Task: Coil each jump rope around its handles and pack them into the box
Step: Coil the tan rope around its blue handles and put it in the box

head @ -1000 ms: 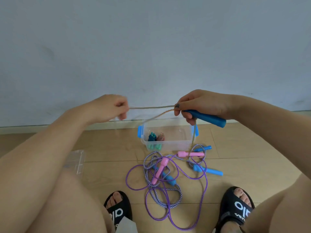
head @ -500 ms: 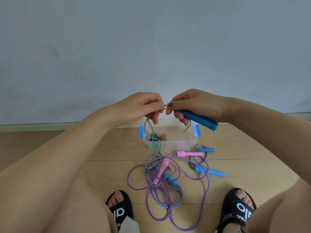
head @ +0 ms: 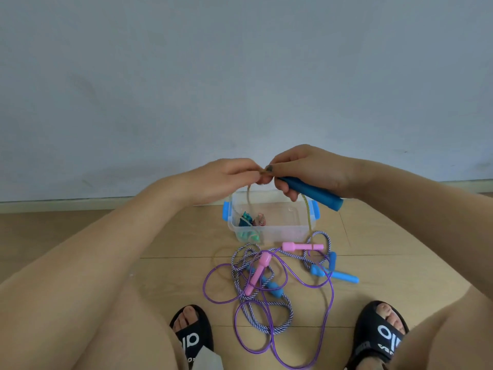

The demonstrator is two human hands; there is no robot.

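the right hand [head: 306,169] is gripping the blue handle [head: 310,193]. the left hand [head: 226,177] is pinching the tan cord [head: 309,214] at its tip. a loosening pinch is risking the loop unwinding.

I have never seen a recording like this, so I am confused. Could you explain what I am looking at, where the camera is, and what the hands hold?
There is no machine here. A person wears one camera on the head, looking down at their own arms, knees and sandals. The right hand grips a dark blue handle. The left hand pinches that handle's yellowish rope close to it; the rope hangs down in loops. On the wooden floor stands a clear plastic box with something colourful already inside. In front of it lie tangled ropes: a purple rope, a striped rope, pink handles and light blue handles.
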